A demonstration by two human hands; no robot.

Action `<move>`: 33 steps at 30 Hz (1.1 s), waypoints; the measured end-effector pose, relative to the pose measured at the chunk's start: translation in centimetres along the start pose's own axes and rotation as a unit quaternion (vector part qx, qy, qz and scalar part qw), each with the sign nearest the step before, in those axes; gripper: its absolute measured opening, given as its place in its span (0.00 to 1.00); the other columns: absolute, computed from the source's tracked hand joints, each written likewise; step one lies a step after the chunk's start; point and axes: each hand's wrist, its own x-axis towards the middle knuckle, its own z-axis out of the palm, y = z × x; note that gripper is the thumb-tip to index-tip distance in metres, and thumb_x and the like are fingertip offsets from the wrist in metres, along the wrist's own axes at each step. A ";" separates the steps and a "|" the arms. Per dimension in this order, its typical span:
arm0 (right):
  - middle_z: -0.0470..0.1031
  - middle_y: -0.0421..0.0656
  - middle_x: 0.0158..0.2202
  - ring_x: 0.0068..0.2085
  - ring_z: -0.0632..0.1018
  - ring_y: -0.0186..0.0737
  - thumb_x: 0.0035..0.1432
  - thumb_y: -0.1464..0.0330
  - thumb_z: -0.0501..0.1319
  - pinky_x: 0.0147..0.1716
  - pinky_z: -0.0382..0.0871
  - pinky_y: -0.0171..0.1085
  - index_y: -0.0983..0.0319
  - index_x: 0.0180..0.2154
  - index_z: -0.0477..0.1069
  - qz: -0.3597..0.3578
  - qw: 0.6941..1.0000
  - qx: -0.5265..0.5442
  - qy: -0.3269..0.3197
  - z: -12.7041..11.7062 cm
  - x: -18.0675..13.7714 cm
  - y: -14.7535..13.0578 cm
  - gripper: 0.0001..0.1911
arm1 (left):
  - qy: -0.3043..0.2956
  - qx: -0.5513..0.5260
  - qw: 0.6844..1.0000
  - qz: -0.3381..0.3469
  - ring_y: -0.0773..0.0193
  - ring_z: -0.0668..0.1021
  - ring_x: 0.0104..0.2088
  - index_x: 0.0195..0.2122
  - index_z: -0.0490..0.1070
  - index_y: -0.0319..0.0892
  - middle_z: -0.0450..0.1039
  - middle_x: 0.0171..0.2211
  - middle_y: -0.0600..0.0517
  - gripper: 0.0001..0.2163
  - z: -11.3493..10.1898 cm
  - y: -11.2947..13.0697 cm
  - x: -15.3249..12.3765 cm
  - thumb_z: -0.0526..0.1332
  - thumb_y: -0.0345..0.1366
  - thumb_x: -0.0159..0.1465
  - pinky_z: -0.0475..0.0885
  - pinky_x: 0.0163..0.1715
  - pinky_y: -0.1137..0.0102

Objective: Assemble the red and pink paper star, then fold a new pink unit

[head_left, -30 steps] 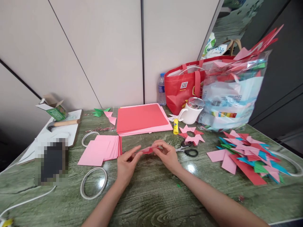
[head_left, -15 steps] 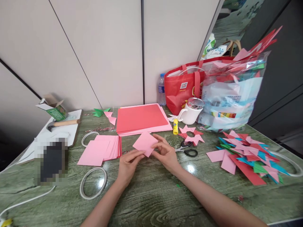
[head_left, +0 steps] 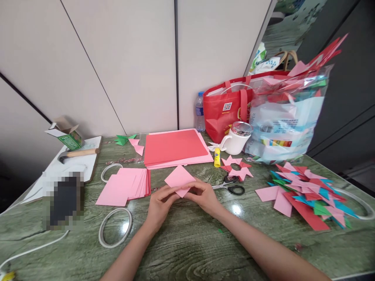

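A square of pink paper [head_left: 179,178] is held up above the table with one corner pointing away from me. My left hand [head_left: 159,205] pinches it near its lower left edge, thumb and fingers pressed together. On the lower right edge, my right hand [head_left: 203,196] also pinches the paper. Behind it lies a stack of red and pink sheets [head_left: 175,146]. Left of my hands are fanned pink paper squares [head_left: 117,189], with a few red ones at their right side. Black-handled scissors [head_left: 231,187] lie just right of my right hand.
Rolls of tape [head_left: 101,234] lie at left, near a hammer [head_left: 80,154] and a small green box [head_left: 68,136]. At right are a glue stick [head_left: 217,158], a white mug [head_left: 236,140], a folded paper ring [head_left: 224,168], a colourful paper pile [head_left: 310,191] and a plastic bag [head_left: 284,121].
My right hand's fingers have moved down and left along the paper, from its right corner to the lower edge near my left fingers. The left hand has barely moved.
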 end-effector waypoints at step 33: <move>0.70 0.34 0.25 0.26 0.72 0.33 0.41 0.63 0.70 0.27 0.62 0.32 0.58 0.35 0.56 0.088 0.986 0.139 0.027 0.9 0.0 0.1 0.25 | 0.105 -0.195 0.958 -0.181 0.60 0.80 0.23 0.24 0.75 0.38 0.78 0.21 0.51 0.12 0.9 -0.2 -0.2 0.72 0.36 0.40 0.77 0.28 0.70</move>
